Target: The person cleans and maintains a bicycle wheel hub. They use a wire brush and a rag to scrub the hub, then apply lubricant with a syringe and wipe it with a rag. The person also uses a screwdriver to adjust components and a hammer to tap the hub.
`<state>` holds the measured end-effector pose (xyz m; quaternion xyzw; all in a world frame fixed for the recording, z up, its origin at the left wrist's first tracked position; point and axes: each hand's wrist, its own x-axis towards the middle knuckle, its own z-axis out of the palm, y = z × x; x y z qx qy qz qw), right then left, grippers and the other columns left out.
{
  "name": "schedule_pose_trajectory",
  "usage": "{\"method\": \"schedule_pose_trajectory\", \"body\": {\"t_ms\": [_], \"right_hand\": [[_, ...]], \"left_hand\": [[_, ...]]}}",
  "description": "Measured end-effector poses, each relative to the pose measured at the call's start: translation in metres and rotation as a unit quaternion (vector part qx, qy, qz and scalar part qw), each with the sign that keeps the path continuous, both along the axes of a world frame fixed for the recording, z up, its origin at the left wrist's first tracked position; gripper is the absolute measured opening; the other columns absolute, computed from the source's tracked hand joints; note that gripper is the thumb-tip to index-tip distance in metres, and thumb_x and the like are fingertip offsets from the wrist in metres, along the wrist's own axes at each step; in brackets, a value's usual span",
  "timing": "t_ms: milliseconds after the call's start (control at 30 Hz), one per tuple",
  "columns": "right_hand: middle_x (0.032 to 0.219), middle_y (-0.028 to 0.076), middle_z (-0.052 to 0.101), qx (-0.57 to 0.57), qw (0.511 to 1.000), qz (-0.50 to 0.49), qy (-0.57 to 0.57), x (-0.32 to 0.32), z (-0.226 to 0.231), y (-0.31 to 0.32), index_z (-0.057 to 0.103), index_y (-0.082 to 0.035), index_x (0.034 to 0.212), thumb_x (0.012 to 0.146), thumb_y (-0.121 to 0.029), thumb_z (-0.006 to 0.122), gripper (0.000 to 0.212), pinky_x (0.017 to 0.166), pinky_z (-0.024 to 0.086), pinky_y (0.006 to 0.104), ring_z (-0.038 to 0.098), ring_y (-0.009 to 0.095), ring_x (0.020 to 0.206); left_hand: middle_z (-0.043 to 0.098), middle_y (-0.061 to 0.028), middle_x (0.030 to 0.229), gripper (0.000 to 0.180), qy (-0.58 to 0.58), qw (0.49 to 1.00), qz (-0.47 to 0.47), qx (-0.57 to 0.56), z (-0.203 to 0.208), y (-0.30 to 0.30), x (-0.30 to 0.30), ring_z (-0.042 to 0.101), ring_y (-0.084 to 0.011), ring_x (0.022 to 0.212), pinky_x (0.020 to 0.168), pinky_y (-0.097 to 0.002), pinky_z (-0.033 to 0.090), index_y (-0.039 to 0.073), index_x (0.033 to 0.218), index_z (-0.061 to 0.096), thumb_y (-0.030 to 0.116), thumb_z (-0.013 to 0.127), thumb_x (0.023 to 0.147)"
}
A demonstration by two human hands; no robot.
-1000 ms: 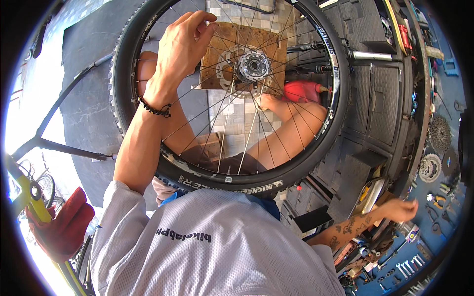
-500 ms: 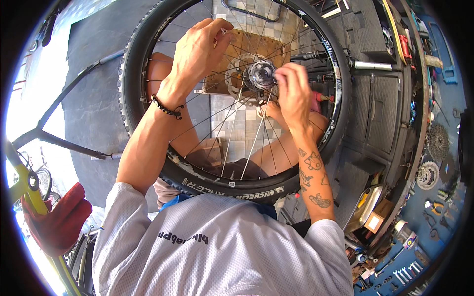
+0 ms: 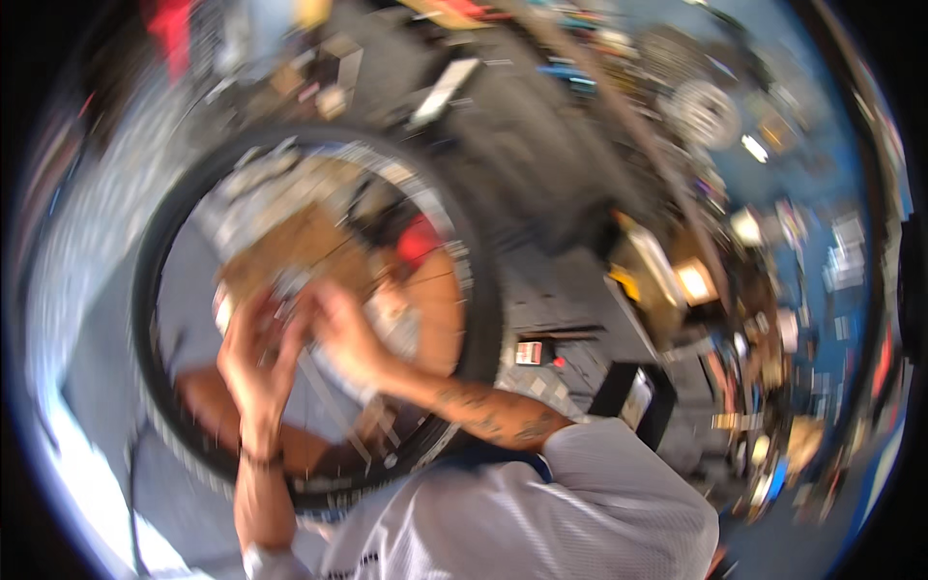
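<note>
The whole picture is smeared by motion. A bicycle wheel with a black knobbly tyre [image 3: 147, 290] lies in front of me, over my bent legs. My left hand [image 3: 256, 362] reaches over the spokes at the near left of the hub [image 3: 290, 282]. From the right, my right hand [image 3: 348, 333] comes in, its fingertips close to the hub and near my left fingers. Both sets of fingers are blurred, and they partly cover the hub. Whether either hand holds a small part cannot be made out. Behind the hub shows a brown wooden board [image 3: 309, 237].
Dark cabinets [image 3: 541, 184] stand beyond the wheel to the right. Past a long brown edge, a blue tool panel [image 3: 802, 174] carries a pale round sprocket [image 3: 704, 114] and other blurred tools. An open black box [image 3: 633, 401] sits near my right elbow.
My view has swung to the right, so wheel and hands now appear further left. My left hand has come down from the upper spokes toward the hub, and my hands are closer together.
</note>
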<state>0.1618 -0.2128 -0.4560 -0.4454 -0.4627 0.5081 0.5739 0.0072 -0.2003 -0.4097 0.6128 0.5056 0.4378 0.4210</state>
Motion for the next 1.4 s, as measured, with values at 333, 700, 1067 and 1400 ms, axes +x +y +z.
{"method": "schedule_pose_trajectory", "body": {"t_ms": [333, 700, 1067, 1400], "right_hand": [[0.099, 0.014, 0.059, 0.065, 0.918, -0.316, -0.229, 0.088, 0.086, -0.028, 0.059, -0.002, 0.106, 0.107, -0.013, 0.063, 0.012, 0.082, 0.050, 0.0396, 0.061, 0.026, 0.091], [0.110, 0.018, 0.069, -0.026, 0.443, -0.573, -0.689, 0.487, 0.256, -0.067, 0.078, -0.004, 0.095, 0.090, -0.012, 0.072, 0.011, 0.094, 0.052, 0.0525, 0.067, 0.038, 0.109], [0.114, 0.021, 0.077, -0.094, 0.486, -0.538, -0.682, 0.509, 0.335, -0.211, 0.081, -0.012, 0.116, 0.099, -0.034, 0.070, 0.030, 0.097, 0.058, 0.0512, 0.075, 0.040, 0.109], [0.133, 0.027, 0.071, -0.392, 0.474, -0.302, -0.728, 0.774, 0.326, -0.279, 0.078, 0.001, 0.120, 0.101, -0.057, 0.061, 0.063, 0.109, 0.051, 0.0502, 0.065, 0.046, 0.128]], "left_hand": [[0.066, -0.0116, 0.116, 0.043, -0.165, 0.982, 0.043, 0.081, -0.030, -0.001, 0.001, 0.067, -0.0167, 0.098, 0.078, -0.0304, 0.064, -0.007, 0.145, 0.056, 0.003, 0.066, 0.105], [0.067, -0.0103, 0.121, 0.048, 0.060, 0.985, 0.118, 0.112, -0.059, 0.038, -0.044, 0.065, -0.0186, 0.104, 0.076, -0.0365, 0.064, 0.008, 0.152, 0.058, 0.022, 0.068, 0.107], [0.071, -0.0212, 0.126, 0.043, 0.154, 0.937, 0.255, 0.184, -0.084, 0.053, -0.098, 0.069, -0.0316, 0.104, 0.089, -0.0438, 0.059, 0.005, 0.144, 0.066, 0.020, 0.070, 0.105], [0.069, -0.0184, 0.117, 0.045, 0.180, 0.924, 0.282, 0.183, -0.108, 0.054, -0.119, 0.065, -0.0308, 0.101, 0.087, -0.0434, 0.057, 0.005, 0.145, 0.065, 0.023, 0.073, 0.104]]}}
